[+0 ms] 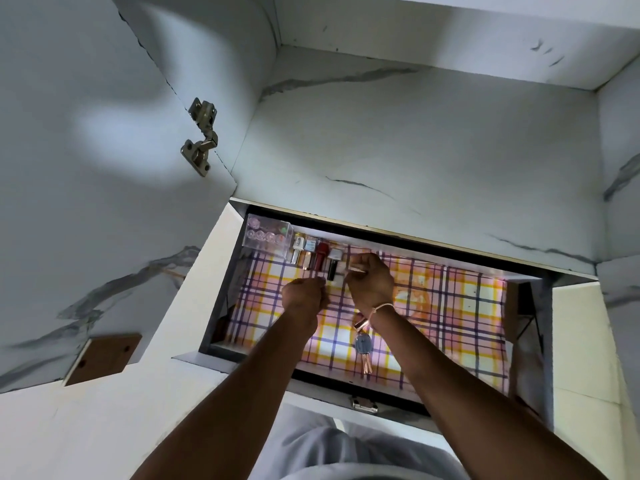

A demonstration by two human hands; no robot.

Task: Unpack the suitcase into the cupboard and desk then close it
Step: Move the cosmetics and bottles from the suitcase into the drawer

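Observation:
An open drawer [485, 393] in the cupboard is lined with plaid paper [450, 306]. Along its back left stand a clear plastic box [266, 237] and a row of small cosmetic bottles and tubes [313, 254]. My right hand [370, 282] hovers at the right end of that row and pinches a small pale tube [356, 270]. My left hand [304, 296] is just left of it with its fingers curled; what it holds, if anything, is hidden. The suitcase is out of view.
A keyring with a blue fob and rose tassel [363, 344] lies on the liner under my right wrist. The cupboard door [86, 150] stands open at left with its hinge [201, 136]. A marbled shelf [415, 150] lies above the drawer.

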